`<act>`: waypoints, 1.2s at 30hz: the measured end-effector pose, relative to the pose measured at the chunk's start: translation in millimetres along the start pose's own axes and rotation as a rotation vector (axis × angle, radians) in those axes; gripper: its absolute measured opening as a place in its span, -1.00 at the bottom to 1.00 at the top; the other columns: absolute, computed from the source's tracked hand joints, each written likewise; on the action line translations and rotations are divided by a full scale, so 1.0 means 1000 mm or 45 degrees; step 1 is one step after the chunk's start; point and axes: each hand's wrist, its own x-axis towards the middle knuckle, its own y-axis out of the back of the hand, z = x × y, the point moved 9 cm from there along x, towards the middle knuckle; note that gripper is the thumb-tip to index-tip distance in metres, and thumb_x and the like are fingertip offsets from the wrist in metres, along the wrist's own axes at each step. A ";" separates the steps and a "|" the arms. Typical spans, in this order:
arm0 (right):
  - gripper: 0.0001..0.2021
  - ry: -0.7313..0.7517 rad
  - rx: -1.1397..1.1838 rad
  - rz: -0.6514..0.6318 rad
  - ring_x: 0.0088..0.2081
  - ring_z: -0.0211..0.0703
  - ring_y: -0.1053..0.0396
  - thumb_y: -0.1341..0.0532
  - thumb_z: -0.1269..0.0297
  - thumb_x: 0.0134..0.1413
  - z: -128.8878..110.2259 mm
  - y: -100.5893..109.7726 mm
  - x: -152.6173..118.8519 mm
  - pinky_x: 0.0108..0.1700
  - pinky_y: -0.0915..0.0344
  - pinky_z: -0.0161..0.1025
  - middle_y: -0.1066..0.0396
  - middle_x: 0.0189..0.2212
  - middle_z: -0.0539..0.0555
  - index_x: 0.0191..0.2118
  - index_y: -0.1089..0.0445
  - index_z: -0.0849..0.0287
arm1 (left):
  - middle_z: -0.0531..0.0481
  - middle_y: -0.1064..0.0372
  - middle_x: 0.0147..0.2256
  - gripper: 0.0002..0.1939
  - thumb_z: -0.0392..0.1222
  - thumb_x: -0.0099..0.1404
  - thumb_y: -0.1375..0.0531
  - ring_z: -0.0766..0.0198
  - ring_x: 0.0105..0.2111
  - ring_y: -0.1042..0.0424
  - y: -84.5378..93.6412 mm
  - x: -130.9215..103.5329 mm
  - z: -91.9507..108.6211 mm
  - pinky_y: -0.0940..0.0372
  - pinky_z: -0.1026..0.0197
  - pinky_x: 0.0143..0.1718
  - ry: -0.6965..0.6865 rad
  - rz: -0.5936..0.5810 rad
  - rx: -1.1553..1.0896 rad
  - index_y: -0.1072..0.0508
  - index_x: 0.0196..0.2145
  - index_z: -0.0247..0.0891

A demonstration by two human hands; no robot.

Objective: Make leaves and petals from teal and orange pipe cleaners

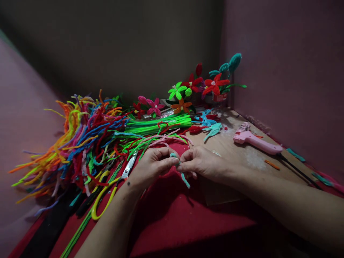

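Between my hands is a short teal pipe cleaner [185, 180], its loose end hanging down over the red cloth. My left hand [158, 161] pinches it between thumb and forefinger, and a bit of it shows curled above the thumb. From the other side, the fingertips of my right hand [200, 163] close on the same pipe cleaner. The two hands nearly touch, so the middle of the piece is hidden. Beside my left wrist lie scissors [103, 202] with yellow handles, blades pointing away from me.
A heap of multicoloured pipe cleaners [80, 139] lies left, beside a green bundle [158, 124]. Pipe-cleaner flowers [181, 105] stand at the back. On a brown board [231, 154] at right rest a pink glue gun [255, 141] and a teal pipe-cleaner piece [213, 129]. Red cloth [182, 222] covers the table.
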 end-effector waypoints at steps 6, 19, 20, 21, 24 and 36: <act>-0.84 0.026 0.005 0.002 -0.71 -0.41 -0.10 -0.17 0.37 -0.12 0.003 0.000 0.003 -0.63 0.01 -0.38 -0.22 -0.75 -0.09 -0.63 -0.30 0.25 | 0.08 -0.23 -0.57 -0.84 -0.21 0.11 -0.18 0.43 -0.54 -0.16 0.005 -0.004 0.021 -0.08 0.36 -0.50 -0.192 0.140 0.314 -0.40 -0.54 -0.36; -0.85 0.033 0.075 0.109 -0.71 -0.42 -0.06 -0.17 0.43 -0.21 0.005 0.008 0.004 -0.62 0.02 -0.37 -0.18 -0.78 -0.10 -0.69 -0.27 0.24 | 0.12 -0.20 -0.69 -0.83 -0.15 0.09 -0.20 0.43 -0.66 -0.11 0.012 -0.009 0.015 -0.03 0.35 -0.61 -0.164 0.479 0.239 -0.46 -0.54 -0.30; -0.85 0.034 0.087 0.110 -0.71 -0.42 -0.06 -0.18 0.42 -0.22 0.004 0.008 0.004 -0.62 0.02 -0.37 -0.18 -0.78 -0.10 -0.69 -0.27 0.24 | 0.11 -0.22 -0.67 -0.83 -0.15 0.09 -0.20 0.42 -0.64 -0.14 0.013 -0.011 0.017 -0.06 0.35 -0.59 -0.195 0.529 0.260 -0.46 -0.55 -0.29; -0.85 0.028 0.096 0.108 -0.71 -0.41 -0.07 -0.18 0.42 -0.23 0.004 0.008 0.004 -0.62 0.02 -0.37 -0.20 -0.78 -0.09 -0.70 -0.27 0.24 | 0.09 -0.27 -0.64 -0.84 -0.15 0.09 -0.21 0.40 -0.61 -0.18 0.014 -0.013 0.020 -0.10 0.34 -0.55 -0.251 0.579 0.304 -0.46 -0.56 -0.28; -0.85 0.001 0.115 0.130 -0.71 -0.41 -0.06 -0.18 0.43 -0.26 0.004 0.008 0.004 -0.63 0.04 -0.36 -0.20 -0.78 -0.08 -0.71 -0.26 0.24 | 0.05 -0.32 -0.58 -0.83 -0.18 0.08 -0.21 0.38 -0.55 -0.24 0.016 -0.016 0.026 -0.15 0.33 -0.47 -0.350 0.640 0.363 -0.43 -0.60 -0.28; -0.87 0.054 0.072 0.202 -0.71 -0.42 -0.04 -0.16 0.43 -0.26 0.006 0.014 0.005 -0.63 0.06 -0.37 -0.17 -0.79 -0.10 -0.70 -0.27 0.24 | 0.10 -0.20 -0.62 -0.81 -0.15 0.08 -0.21 0.44 -0.60 -0.13 0.006 -0.005 0.010 -0.07 0.35 -0.55 -0.183 0.429 0.196 -0.37 -0.56 -0.32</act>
